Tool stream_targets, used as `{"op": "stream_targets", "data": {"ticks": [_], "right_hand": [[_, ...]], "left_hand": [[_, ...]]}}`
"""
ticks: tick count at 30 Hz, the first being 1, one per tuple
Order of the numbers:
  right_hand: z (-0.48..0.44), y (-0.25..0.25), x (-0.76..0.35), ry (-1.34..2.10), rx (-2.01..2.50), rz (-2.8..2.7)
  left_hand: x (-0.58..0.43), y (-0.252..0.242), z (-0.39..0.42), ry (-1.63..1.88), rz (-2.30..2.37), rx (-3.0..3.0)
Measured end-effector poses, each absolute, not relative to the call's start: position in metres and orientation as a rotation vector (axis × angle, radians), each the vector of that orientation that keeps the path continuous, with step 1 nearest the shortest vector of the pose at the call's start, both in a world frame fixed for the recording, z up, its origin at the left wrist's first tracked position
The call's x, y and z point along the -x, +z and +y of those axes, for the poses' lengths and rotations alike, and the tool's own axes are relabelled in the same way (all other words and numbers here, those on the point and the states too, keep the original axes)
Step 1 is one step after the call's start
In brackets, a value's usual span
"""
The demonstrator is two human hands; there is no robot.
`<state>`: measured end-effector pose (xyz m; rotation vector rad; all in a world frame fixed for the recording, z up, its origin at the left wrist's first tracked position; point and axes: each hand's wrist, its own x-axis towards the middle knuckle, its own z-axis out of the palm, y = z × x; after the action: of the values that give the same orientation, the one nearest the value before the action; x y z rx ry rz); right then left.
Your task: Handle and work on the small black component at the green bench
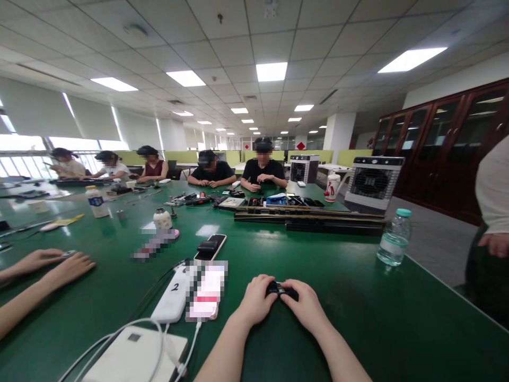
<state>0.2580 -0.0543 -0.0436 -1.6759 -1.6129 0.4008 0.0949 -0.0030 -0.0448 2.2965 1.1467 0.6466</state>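
Note:
Low over the green table, my left hand and my right hand face each other around a small black object. Thumbs and fingers of both hands close on its two ends. Its middle shows a lighter strip, but much of it is covered by my fingers and its kind is not clear. To the left of my hands lie a phone with a lit screen and a white power bank marked "2", with cables attached.
A water bottle stands at the right edge. Long dark bars and tools lie across the back. A white box with looped cable sits front left. Another person's hands hold something at left. More people sit beyond; one stands at right.

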Motion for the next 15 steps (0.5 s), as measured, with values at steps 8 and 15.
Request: {"op": "stream_targets", "data": {"ticks": [8, 15], "right_hand": [[-0.0549, -0.044, -0.2581, 0.402, 1.681, -1.606], [-0.055, -0.0416, -0.2592, 0.39, 1.619, -1.563]], "left_hand": [[-0.0936, -0.0457, -0.0019, 0.648, 1.132, -2.298], [-0.0945, -0.046, -0.0022, 0.643, 1.142, -2.291]]}}
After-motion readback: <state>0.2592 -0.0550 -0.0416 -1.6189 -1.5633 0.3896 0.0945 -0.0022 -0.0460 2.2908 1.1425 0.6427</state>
